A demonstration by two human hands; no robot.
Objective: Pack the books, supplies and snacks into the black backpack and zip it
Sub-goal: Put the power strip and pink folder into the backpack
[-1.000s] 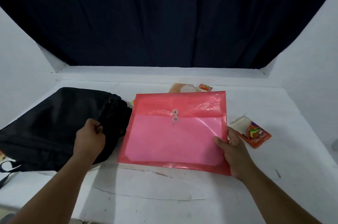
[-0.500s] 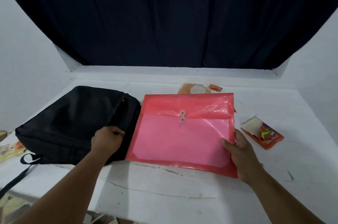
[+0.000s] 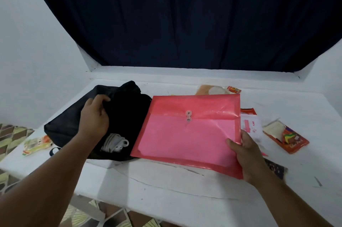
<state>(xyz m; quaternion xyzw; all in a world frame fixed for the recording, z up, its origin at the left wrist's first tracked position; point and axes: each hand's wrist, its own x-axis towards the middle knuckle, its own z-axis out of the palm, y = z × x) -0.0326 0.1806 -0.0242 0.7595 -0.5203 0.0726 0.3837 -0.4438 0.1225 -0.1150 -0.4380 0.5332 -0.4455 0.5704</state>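
Observation:
The black backpack (image 3: 74,121) lies on the left of the white table (image 3: 166,180). My left hand (image 3: 95,115) grips its top flap and holds the mouth open; something white (image 3: 114,143) shows inside. My right hand (image 3: 246,152) grips the lower right corner of a red translucent envelope folder (image 3: 188,132) with a string-and-button clasp. The folder is lifted slightly, and its left edge lies over the backpack's mouth.
An orange crayon box (image 3: 286,137) lies right of the folder, with a white-and-pink packet (image 3: 251,128) beside it. A bread-like snack (image 3: 209,89) and a small red candy box (image 3: 234,89) sit behind the folder. A snack wrapper (image 3: 36,145) lies at the table's left edge. Dark curtain behind.
My left hand has pulled the backpack's flap up and back, opening the mouth. The folder has moved left, its edge now over the opening. More items show on the right.

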